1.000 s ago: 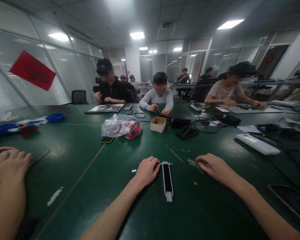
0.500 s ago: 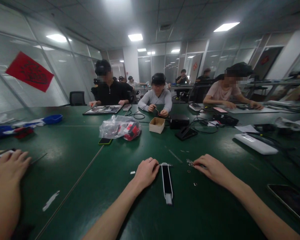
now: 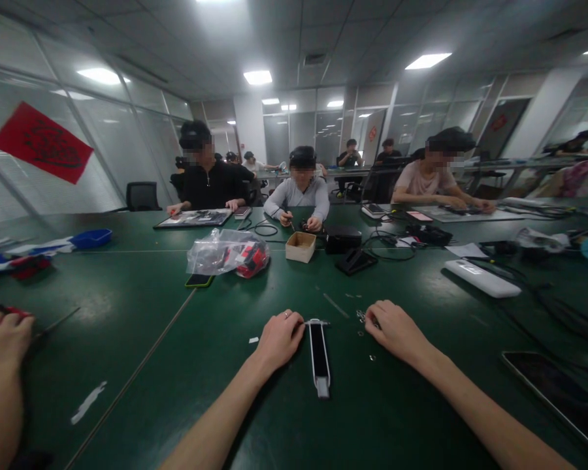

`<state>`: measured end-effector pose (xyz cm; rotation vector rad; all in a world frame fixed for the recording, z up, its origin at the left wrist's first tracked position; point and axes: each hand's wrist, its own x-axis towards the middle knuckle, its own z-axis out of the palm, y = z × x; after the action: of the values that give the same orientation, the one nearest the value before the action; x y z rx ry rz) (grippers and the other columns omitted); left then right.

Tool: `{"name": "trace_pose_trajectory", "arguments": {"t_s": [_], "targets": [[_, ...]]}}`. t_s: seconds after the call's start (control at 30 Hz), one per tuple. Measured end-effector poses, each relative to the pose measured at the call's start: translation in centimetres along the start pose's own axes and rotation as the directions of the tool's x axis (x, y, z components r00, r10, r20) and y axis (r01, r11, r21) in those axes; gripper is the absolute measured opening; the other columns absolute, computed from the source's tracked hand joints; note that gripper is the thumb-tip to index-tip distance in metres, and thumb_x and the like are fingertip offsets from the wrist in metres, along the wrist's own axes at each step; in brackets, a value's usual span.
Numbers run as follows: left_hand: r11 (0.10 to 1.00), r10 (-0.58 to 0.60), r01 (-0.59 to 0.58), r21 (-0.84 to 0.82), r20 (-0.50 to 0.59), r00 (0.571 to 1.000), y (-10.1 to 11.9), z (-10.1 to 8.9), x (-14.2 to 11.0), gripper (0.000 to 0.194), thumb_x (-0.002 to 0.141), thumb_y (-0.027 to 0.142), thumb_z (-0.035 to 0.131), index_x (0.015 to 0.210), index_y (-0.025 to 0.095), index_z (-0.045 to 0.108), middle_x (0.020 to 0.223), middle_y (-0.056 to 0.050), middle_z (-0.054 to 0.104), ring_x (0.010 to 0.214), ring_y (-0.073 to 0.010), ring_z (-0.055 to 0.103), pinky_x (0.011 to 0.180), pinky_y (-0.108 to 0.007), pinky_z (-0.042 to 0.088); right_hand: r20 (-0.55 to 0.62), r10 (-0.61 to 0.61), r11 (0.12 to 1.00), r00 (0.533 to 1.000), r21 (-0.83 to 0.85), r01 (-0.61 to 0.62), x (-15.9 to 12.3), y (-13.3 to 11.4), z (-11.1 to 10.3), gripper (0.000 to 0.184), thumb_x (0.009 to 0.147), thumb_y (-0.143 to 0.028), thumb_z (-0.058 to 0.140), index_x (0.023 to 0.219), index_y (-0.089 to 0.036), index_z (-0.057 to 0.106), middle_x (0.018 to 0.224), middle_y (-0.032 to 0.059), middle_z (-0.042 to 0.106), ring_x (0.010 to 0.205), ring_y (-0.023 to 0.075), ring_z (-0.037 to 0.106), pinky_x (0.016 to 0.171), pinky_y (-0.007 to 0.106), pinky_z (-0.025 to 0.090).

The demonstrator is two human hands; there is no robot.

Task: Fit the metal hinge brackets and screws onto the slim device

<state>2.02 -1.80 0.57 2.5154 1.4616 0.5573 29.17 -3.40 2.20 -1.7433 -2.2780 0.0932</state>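
My left hand (image 3: 280, 341) rests on the green table with its thumb and fingers pinched on one end of a thin metal crossbar (image 3: 318, 323). The crossbar lies across the top of a narrow white-framed piece with a black strip (image 3: 319, 356), which ends in a grey-white tab at the near side. To the right, my right hand (image 3: 396, 331) has its fingers curled together beside a small cluster of metal rings (image 3: 360, 316). What is between those fingertips, if anything, is hidden. Two loose rings, one of them a small ring (image 3: 372, 358), lie nearer to me.
Ahead are a clear plastic bag with red items (image 3: 228, 254), an open cardboard box (image 3: 300, 248) and a black stand (image 3: 355, 261). A white power bank (image 3: 481, 279), cables and a phone (image 3: 558, 398) lie right. A co-worker's hand (image 3: 2, 339) is at left; other people sit opposite.
My view has turned slightly right. The fingers of my right hand have curled in more beside the rings. My left hand keeps its pinch. The co-worker's hand at left has shifted.
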Motion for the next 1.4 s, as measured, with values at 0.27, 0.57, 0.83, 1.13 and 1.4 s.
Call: {"name": "trace_pose_trajectory", "arguments": {"t_s": [0.27, 0.57, 0.83, 1.13, 1.4], "targets": [[1.000, 0.008, -0.008, 0.016, -0.021, 1.000, -0.1, 0.4, 0.0, 0.016, 0.091, 0.028, 0.042, 0.091, 0.021, 0.057, 0.089, -0.002, 0.060, 0.077, -0.0156, 0.056, 0.068, -0.026, 0.040, -0.118, -0.071, 0.962, 0.990, 0.255, 0.099, 0.1, -4.1, 2.1, 0.019, 0.087, -0.024, 0.041, 0.084, -0.017, 0.058, 0.080, 0.0059, 0.060, 0.071, 0.0170, 0.055, 0.066, 0.031, 0.045], [0.999, 0.021, -0.020, 0.042, -0.026, 0.999, 0.0, 0.5, 0.1, 0.018, 0.092, 0.029, 0.041, 0.092, 0.022, 0.058, 0.089, -0.001, 0.059, 0.075, -0.0150, 0.056, 0.067, -0.026, 0.039, -0.062, 0.030, 0.927, 0.998, 0.374, -0.005, 1.2, -5.7, 2.2, 0.018, 0.083, -0.025, 0.047, 0.079, -0.017, 0.063, 0.067, 0.0011, 0.061, 0.063, 0.0151, 0.055, 0.063, 0.029, 0.042], [0.998, 0.028, -0.027, 0.053, -0.016, 0.999, 0.2, 0.2, 0.0, 0.020, 0.092, 0.029, 0.041, 0.092, 0.021, 0.059, 0.089, -0.002, 0.059, 0.075, -0.0148, 0.056, 0.066, -0.026, 0.039, -0.037, 0.020, 0.884, 0.999, 0.467, -0.001, 1.0, -5.5, 2.1, 0.016, 0.080, -0.028, 0.052, 0.080, -0.017, 0.065, 0.072, 0.0013, 0.064, 0.065, 0.0139, 0.057, 0.062, 0.028, 0.044], [0.997, 0.035, -0.033, 0.065, -0.019, 0.999, 0.1, 0.2, 0.0, 0.019, 0.092, 0.029, 0.040, 0.092, 0.022, 0.058, 0.089, -0.001, 0.059, 0.075, -0.0155, 0.056, 0.067, -0.026, 0.039, -0.094, -0.031, 0.871, 0.995, 0.486, 0.073, 1.2, -5.1, 2.5, 0.016, 0.080, -0.027, 0.055, 0.087, -0.020, 0.067, 0.078, 0.0002, 0.067, 0.069, 0.0136, 0.059, 0.067, 0.028, 0.047], [0.998, 0.039, -0.038, 0.058, -0.009, 0.999, 0.2, 0.2, 0.0, 0.022, 0.093, 0.030, 0.039, 0.094, 0.022, 0.059, 0.092, -0.003, 0.059, 0.078, -0.0148, 0.057, 0.069, -0.026, 0.041, -0.087, -0.067, 0.876, 0.994, 0.472, 0.100, 1.2, -5.1, 2.6, 0.016, 0.081, -0.029, 0.056, 0.090, -0.022, 0.067, 0.082, 0.0012, 0.067, 0.073, 0.0149, 0.060, 0.069, 0.030, 0.048]]}}
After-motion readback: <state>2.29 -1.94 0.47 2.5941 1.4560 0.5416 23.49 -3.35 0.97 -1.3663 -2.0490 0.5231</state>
